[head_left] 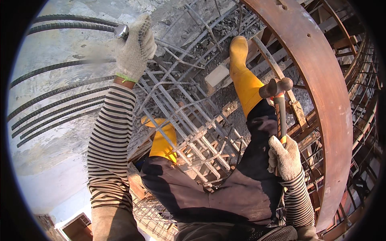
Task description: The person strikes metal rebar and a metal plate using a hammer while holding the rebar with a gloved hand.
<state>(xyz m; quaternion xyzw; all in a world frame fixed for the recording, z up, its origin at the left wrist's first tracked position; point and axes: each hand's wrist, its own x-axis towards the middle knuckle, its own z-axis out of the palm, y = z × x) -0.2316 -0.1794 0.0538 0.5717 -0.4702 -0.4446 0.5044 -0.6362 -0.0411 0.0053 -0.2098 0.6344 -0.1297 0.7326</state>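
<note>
My right hand (286,158), in a knitted work glove, is closed round the handle of a hammer (280,116). The hammer's head (276,87) points away from me, over my right knee. At the upper left my left hand (136,50), also gloved, makes a fist round a steel bar (121,31) with a shiny blunt end. Its shaft is mostly hidden by the glove, so I cannot tell its exact kind. Beside that fist several ribbed rebars (72,27) run along the pale concrete (52,46). Grey tied steel bars (177,108) cross below and right of it.
A curved rusty steel plate (331,104) arcs down my right side, with more rebar (364,108) beyond it. My yellow boots (239,60) stand among bars and rubble (227,30). Timber pieces (298,112) lie near the plate. Mesh (152,215) shows below me.
</note>
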